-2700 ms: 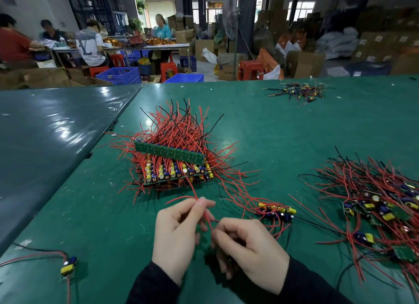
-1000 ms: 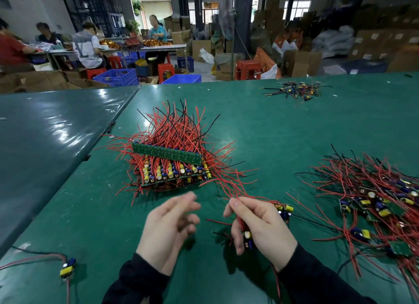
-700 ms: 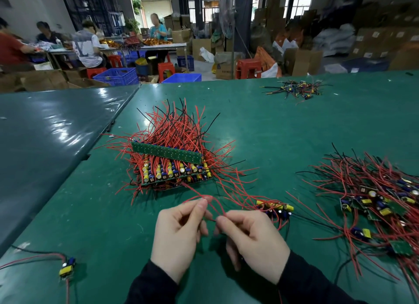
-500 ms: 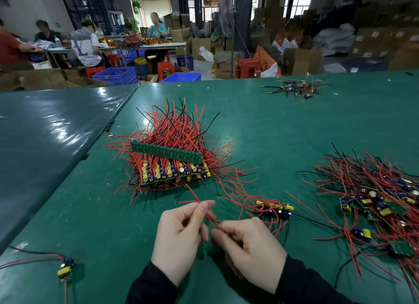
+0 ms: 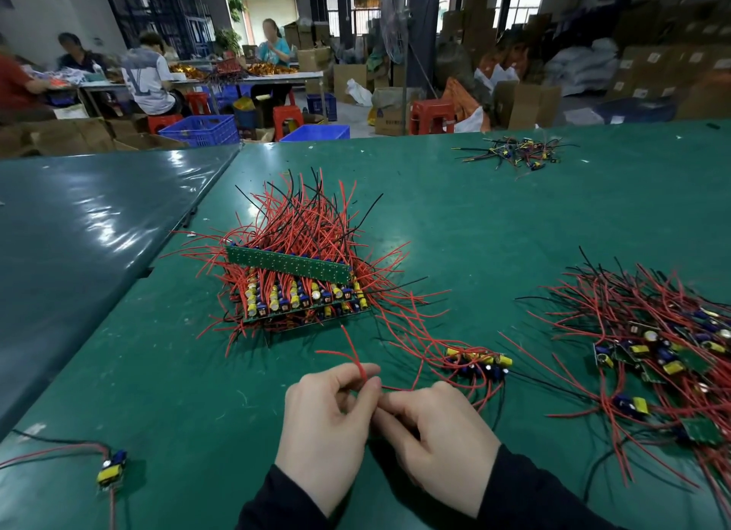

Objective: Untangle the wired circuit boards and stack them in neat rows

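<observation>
While both hands work at 6 o'clock, L hand (image 5: pixel 328 423) pinches a red wire (image 5: pixel 352 351); R hand (image 5: pixel 439 438) fingers curled round wires, board hidden under it. Stack (image 5: pixel 292 288) at 11, short row (image 5: pixel 478 363) just past R hand, tangle (image 5: pixel 664 355) at 3, stray board (image 5: pixel 112 466) at 8, small heap (image 5: pixel 518 154) far at 1, on table (image 5: pixel 474 221).

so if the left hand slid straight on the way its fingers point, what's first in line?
Probably the neat stack of boards. The left hand points up-table at it, with loose red wire ends before it; depth unclear.
</observation>
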{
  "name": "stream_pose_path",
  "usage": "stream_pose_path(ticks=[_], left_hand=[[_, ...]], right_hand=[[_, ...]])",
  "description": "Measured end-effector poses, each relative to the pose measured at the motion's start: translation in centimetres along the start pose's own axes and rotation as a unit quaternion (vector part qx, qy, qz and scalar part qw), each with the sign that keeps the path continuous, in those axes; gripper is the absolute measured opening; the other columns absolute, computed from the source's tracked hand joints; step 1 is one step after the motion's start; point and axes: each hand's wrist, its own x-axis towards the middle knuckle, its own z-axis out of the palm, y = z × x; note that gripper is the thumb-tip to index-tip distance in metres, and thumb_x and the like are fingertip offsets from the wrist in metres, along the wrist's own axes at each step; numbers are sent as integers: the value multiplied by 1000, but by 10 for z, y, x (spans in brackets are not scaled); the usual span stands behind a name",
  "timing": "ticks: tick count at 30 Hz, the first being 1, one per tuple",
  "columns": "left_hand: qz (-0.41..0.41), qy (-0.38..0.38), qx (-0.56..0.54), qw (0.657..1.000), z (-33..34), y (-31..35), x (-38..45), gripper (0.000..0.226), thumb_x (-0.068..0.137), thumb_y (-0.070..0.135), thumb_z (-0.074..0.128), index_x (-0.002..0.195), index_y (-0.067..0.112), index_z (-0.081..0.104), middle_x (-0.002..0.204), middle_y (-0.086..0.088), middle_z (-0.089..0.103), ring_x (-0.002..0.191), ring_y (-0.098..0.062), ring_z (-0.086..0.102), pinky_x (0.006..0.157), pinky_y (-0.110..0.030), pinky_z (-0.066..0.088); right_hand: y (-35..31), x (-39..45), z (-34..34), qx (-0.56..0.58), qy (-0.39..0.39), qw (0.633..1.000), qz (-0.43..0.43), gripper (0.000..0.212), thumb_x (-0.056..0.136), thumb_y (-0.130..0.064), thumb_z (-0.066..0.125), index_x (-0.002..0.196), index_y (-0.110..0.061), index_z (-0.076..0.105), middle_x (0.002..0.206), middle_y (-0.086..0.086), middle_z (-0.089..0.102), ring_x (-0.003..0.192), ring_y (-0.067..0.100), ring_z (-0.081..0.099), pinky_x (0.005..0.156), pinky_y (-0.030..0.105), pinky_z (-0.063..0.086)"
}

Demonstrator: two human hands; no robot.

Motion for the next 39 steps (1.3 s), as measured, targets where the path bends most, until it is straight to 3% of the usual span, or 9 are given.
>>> stream_pose_path(ticks=[4, 9, 13, 20, 27, 31, 33, 35, 39], left_hand=[[-16, -16, -32, 999, 1, 0, 1, 28, 87, 1, 61, 74, 24, 70, 60, 10, 66, 45, 5, 50, 53, -20, 40], [-33, -38, -83, 995, 1, 2, 1, 37, 88, -10, 51, 79, 21, 67, 59, 2, 67, 36, -6, 44, 45, -16, 37], [-40, -32, -114, 992, -6, 0, 5, 24, 92, 6, 54, 75, 10, 70, 38, -1, 52, 29, -6, 39, 37, -13, 29], [-58, -26, -164, 984, -5, 2, 4, 28, 98, 5, 42, 83, 4, 66, 48, 0, 61, 32, -7, 40, 35, -14, 29], [-161, -62, -345, 923, -10, 11, 8, 36, 94, 25, 40, 96, 2, 67, 79, -14, 72, 36, -8, 38, 35, -11, 20], [-217, -103, -471, 849, -16, 10, 11, 36, 83, 32, 47, 73, 8, 71, 56, -6, 57, 31, -5, 28, 34, -9, 18], [-211, -126, -492, 836, -18, 11, 12, 36, 82, 31, 47, 61, 10, 67, 47, -4, 46, 28, -4, 23, 34, -8, 18], [-199, -128, -477, 846, -20, 13, 12, 35, 82, 30, 47, 61, 10, 67, 47, -5, 48, 28, -5, 24, 35, -9, 19], [-159, -68, -420, 891, -22, 11, 14, 30, 88, 18, 44, 86, -4, 64, 63, -9, 63, 33, -7, 33, 34, -13, 26]], right_hand=[[-3, -1, -2, 7, 8, 1000, -14, 19, 95, -36, 44, 86, -26, 57, 65, 11, 58, 60, 30, 45, 60, 40, 40], [-2, -3, 2, -36, -16, 999, -28, 26, 97, -40, 35, 94, -26, 57, 78, 9, 64, 78, 36, 57, 71, 44, 45], [-1, -2, 2, -33, -3, 999, -6, 31, 96, -41, 37, 93, -21, 61, 81, 11, 66, 77, 35, 56, 71, 41, 45], [-2, -2, 2, -18, 1, 1000, -11, 27, 96, -41, 38, 86, -23, 56, 84, 10, 68, 78, 37, 56, 68, 41, 45], [0, 1, 0, -16, 24, 1000, -13, 33, 94, -40, 44, 68, -22, 49, 61, 13, 54, 61, 31, 43, 60, 36, 33], [0, 2, -1, -9, 16, 1000, -15, 30, 93, -43, 41, 69, -27, 44, 54, 4, 40, 59, 29, 42, 58, 37, 36], [-1, 2, -2, 2, 15, 1000, -19, 29, 92, -44, 42, 69, -28, 44, 52, 0, 34, 55, 24, 33, 56, 36, 35], [0, 1, -1, 4, 13, 1000, -17, 30, 92, -44, 41, 71, -24, 47, 51, 1, 34, 54, 22, 31, 55, 37, 36], [3, 0, -2, -8, 18, 1000, -9, 34, 95, -44, 41, 83, -19, 62, 59, 7, 53, 60, 27, 48, 61, 37, 40]])
